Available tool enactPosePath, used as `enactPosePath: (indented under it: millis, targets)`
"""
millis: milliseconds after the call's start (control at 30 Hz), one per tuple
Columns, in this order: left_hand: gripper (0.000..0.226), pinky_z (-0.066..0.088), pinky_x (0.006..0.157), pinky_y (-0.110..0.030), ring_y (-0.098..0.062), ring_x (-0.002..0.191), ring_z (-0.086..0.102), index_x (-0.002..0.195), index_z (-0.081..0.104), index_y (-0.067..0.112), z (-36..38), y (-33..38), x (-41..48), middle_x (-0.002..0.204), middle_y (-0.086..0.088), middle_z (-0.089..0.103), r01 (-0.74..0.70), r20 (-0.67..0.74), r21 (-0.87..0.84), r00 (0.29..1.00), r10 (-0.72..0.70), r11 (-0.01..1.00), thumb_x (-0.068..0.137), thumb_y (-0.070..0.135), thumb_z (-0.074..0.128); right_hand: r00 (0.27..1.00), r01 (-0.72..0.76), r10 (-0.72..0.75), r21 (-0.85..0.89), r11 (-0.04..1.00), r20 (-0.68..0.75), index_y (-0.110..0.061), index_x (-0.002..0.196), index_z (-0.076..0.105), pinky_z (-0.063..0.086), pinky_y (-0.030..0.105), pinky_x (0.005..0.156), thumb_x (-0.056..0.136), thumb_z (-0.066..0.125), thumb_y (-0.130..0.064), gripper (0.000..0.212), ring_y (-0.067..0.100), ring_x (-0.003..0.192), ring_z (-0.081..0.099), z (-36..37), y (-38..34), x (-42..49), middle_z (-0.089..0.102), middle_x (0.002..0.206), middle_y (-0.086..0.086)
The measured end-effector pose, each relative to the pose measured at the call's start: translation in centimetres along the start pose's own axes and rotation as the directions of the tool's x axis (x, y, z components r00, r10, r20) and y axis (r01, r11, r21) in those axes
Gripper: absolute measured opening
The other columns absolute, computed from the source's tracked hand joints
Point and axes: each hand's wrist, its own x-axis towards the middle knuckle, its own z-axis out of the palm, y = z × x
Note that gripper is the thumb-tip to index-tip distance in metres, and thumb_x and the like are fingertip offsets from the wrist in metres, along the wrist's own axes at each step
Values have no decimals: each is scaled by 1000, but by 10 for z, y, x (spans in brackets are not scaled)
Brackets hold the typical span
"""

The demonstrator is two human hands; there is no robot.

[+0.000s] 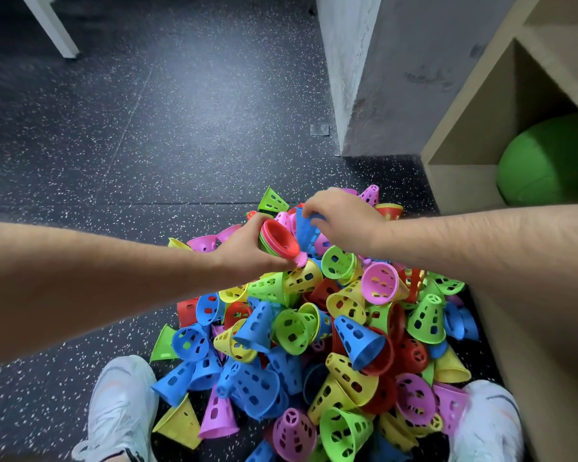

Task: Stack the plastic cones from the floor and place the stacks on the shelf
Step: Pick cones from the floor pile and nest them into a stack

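Underfoot, dark speckled rubber floor (147, 145), matte and grainy. At 3 o'clock, pale wooden shelf (464, 181), flat-boarded, with a green ball (548, 161) in its lower compartment. From centre down to 6 o'clock, a loose pile of cones (314, 328): thin glossy plastic, perforated walls, flared rims, in blue, yellow, green, pink and red, tipped every way.

Above the pile's 12 o'clock edge, left grip (244, 251) clenched round a short nested stack (277, 241), red cone innermost, green rims showing beneath. Open mouth tilted up and toward 2 o'clock.

Right grip (344, 221) pinching a single blue cone (306, 228) at its upper end, just beside the stack at 2 o'clock, nearly touching its rim. Long axis roughly 12 to 6; narrow end hidden under fingers. Probably next: turning the tip toward the red mouth and seating it, a short move for the right grip.
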Motion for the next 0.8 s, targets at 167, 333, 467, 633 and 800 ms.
enactPosePath:
  millis: [167, 333, 467, 633, 800]
  targets:
    - [82, 58, 90, -33, -4, 94, 70, 120, 56, 32, 2, 3, -16, 102, 13, 74, -15, -5, 6, 1000, 15, 1000, 49, 48, 95, 988, 13, 10, 144, 989, -157, -16, 126, 58, 42, 38, 95, 97, 57, -12, 30, 23, 105, 51, -10, -2, -20, 53, 100, -6]
    - [82, 54, 100, -36, -7, 101, 69, 122, 56, 28, 5, 0, -31, 108, 10, 72, -15, -8, 30, 1000, 15, 999, 55, 44, 99, 914, 84, 35, 272, 959, -405, -15, 106, 67, 41, 30, 87, 92, 60, -9, 17, 16, 93, 50, -11, -22, -50, 54, 91, -10]
    - [85, 54, 102, -40, -8, 100, 70, 119, 56, 30, 14, 6, -41, 106, 10, 73, -23, 10, 2, 1000, 23, 1000, 48, 51, 98, 876, 119, 76, 364, 924, -477, -19, 99, 68, 45, 36, 89, 91, 63, -14, 10, 19, 95, 53, -6, -46, -76, 61, 92, -8]
    - [86, 56, 100, -45, -10, 100, 72, 122, 57, 33, 26, 18, -42, 105, 10, 76, -81, 41, -94, 996, 85, 992, 47, 52, 94, 945, 151, 9, 461, 875, -327, -16, 97, 67, 49, 37, 90, 91, 68, -17, 6, 10, 90, 58, 0, -57, -97, 57, 97, -4]
    - [78, 58, 95, -39, -7, 93, 72, 111, 57, 32, 33, 19, -38, 97, 12, 75, -67, 56, -31, 996, 69, 997, 46, 54, 92, 981, 141, -62, 456, 879, -185, -13, 108, 66, 52, 30, 93, 93, 64, -10, 16, 9, 97, 63, 7, -38, -107, 60, 106, -2]
